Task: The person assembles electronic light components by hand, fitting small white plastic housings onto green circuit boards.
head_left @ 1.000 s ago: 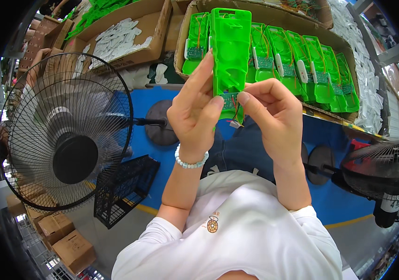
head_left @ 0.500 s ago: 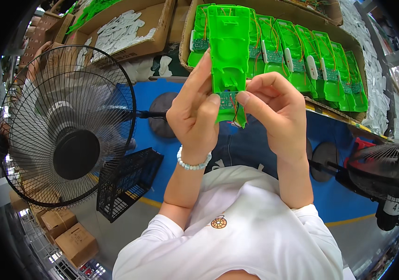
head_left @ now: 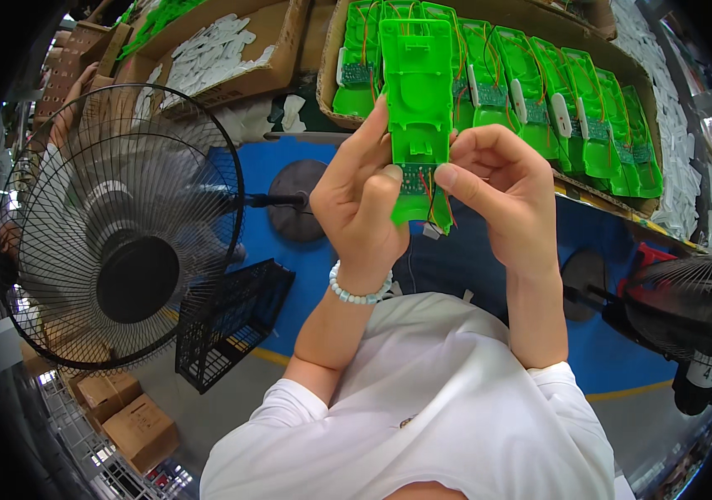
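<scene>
A long bright green plastic housing (head_left: 418,87) stands upright in front of me, its hollow inside facing me. Near its lower end sits a small green circuit board (head_left: 416,178) with thin red and dark wires (head_left: 431,193) hanging from it. My left hand (head_left: 360,204) is closed round the left side of the housing, thumb on the board's left edge. At the board's right edge, the thumb of my right hand (head_left: 510,196) presses against the housing, with its other fingers curled; what the fingertips pinch behind it is partly hidden.
Beyond my hands a cardboard box (head_left: 321,92) holds several similar green housings (head_left: 531,104) with boards and wires. White plastic pieces (head_left: 214,54) fill another box at far left. A large black fan (head_left: 135,250) and a black crate (head_left: 235,321) stand left; another fan (head_left: 689,304) stands right.
Both hands and the housing have shifted slightly right and downward in the picture. The thumbs stay at the two edges of the circuit board.
</scene>
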`<state>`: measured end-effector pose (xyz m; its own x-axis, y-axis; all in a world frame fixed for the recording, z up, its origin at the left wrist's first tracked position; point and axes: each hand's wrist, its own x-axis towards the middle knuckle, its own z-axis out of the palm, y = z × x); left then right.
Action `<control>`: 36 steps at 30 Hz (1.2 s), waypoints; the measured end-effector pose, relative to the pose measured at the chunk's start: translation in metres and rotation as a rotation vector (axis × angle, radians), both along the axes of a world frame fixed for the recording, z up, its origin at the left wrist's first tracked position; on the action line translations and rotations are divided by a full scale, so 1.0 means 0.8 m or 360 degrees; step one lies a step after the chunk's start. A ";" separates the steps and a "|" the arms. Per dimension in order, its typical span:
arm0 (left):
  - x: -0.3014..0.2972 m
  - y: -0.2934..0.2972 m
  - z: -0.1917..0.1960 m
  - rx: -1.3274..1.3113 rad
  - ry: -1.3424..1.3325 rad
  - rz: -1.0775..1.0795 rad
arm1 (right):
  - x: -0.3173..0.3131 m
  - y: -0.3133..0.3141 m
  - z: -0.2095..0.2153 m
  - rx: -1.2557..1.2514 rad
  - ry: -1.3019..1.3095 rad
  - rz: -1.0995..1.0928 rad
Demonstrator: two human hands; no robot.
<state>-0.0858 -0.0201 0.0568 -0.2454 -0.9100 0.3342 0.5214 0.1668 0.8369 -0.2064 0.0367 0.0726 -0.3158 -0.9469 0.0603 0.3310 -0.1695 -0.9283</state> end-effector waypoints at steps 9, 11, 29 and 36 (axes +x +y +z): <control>0.005 -0.001 -0.005 -0.0329 -0.0295 0.0103 | -0.011 0.009 0.005 0.0060 0.0009 0.0033; 0.004 0.006 0.004 -0.0287 -0.0299 0.0091 | -0.009 0.011 0.003 0.0077 0.0026 0.0020; -0.005 -0.001 0.023 -0.0437 -0.0300 0.0143 | -0.002 0.010 0.018 0.0009 0.0259 -0.0075; 0.005 -0.027 0.068 -0.0151 0.0244 -0.0002 | -0.019 0.014 0.010 -0.0180 0.0640 0.0062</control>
